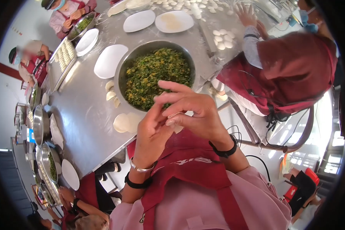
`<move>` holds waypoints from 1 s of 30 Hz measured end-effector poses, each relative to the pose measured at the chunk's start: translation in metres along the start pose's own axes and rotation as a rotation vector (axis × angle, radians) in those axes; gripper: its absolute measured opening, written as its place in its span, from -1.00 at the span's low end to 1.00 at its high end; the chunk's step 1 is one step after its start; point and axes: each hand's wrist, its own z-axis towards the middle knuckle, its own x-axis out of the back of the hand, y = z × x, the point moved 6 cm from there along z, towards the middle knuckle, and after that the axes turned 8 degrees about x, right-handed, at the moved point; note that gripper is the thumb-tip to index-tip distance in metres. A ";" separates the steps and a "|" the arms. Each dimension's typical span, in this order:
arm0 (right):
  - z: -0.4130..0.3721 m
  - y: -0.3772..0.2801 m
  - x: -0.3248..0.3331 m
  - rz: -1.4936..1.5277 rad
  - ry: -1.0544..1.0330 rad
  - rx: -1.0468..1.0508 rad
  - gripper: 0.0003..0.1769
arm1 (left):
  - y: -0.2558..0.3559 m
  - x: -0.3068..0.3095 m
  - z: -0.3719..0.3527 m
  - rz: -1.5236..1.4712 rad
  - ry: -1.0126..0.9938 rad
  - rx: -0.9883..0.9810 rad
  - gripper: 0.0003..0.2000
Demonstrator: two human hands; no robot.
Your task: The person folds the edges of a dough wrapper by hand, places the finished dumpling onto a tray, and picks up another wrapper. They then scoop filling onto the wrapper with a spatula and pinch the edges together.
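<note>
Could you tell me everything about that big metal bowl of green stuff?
The bowl is wide, round and shiny, like steel, with a thin rim. It stands upright on the metal table, holding chopped green filling flecked with yellow. A white plate lies close beside it. The left hand and right hand partly hide its near edge; whether they touch it is unclear.

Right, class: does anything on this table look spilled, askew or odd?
Nothing seems seriously wrong. One white plate beyond the filling bowl shows a yellowish patch, unlike the plain plate beside it.
</note>
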 end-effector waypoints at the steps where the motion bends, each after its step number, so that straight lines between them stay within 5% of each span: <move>1: -0.002 0.003 0.003 0.013 0.005 0.018 -0.79 | 0.004 -0.001 -0.001 0.021 0.027 0.008 -0.43; 6: -0.012 -0.005 0.001 0.019 0.186 0.169 -0.90 | 0.001 -0.002 -0.001 0.143 0.225 -0.027 -0.67; 9: -0.023 0.006 0.004 0.150 0.325 -0.011 -0.79 | 0.001 -0.018 0.003 -0.018 0.005 -0.110 -0.59; 10: -0.027 0.007 0.011 0.072 0.338 0.057 -0.75 | 0.007 -0.007 0.003 0.874 0.051 -0.290 -0.54; 12: -0.028 0.009 0.019 -0.028 0.308 0.198 -0.67 | 0.025 -0.039 0.007 0.675 0.159 -0.327 -0.82; 15: -0.032 -0.001 0.026 -0.077 0.336 0.214 -0.67 | 0.014 -0.053 0.008 -0.058 0.150 0.048 -0.75; 18: -0.031 0.002 0.028 -0.050 0.389 0.072 -0.77 | 0.024 -0.062 0.012 0.780 -0.007 -0.345 -0.64; 21: -0.033 0.006 0.024 -0.053 0.554 0.134 -0.82 | 0.014 -0.058 0.008 0.028 0.085 -0.069 -0.60; 27: -0.028 0.000 0.011 -0.365 0.338 0.349 -0.75 | 0.006 -0.051 0.007 -0.864 -0.501 0.091 -0.69; 30: -0.031 -0.013 0.016 -0.250 0.445 0.330 -0.78 | 0.011 -0.064 0.006 -1.076 -0.799 0.181 -0.65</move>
